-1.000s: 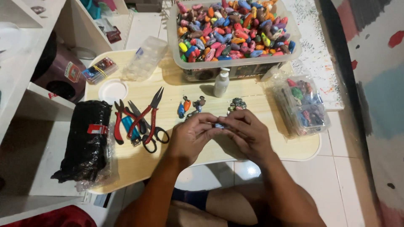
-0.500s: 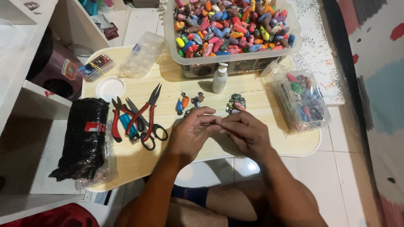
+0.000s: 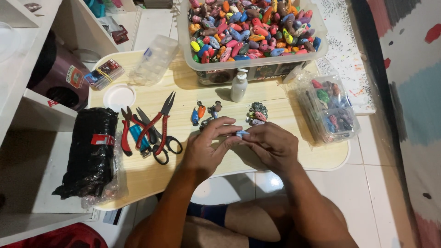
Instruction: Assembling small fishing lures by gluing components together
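Head view: left hand (image 3: pixel 204 149) and right hand (image 3: pixel 271 146) pinch one small pale-blue piece (image 3: pixel 241 133) between closed fingertips above the pale wooden table (image 3: pixel 275 103), with a few finished coloured pieces (image 3: pixel 257 113) beside it and a clear tub (image 3: pixel 250 64) still full.

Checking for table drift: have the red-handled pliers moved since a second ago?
No. The red-handled pliers lie at the same spot beside the black bundle and white lid; only the camera view shifted.

A single head-worn camera looks steeply down, from close above, onto the low wooden table (image 3: pixel 285 98).
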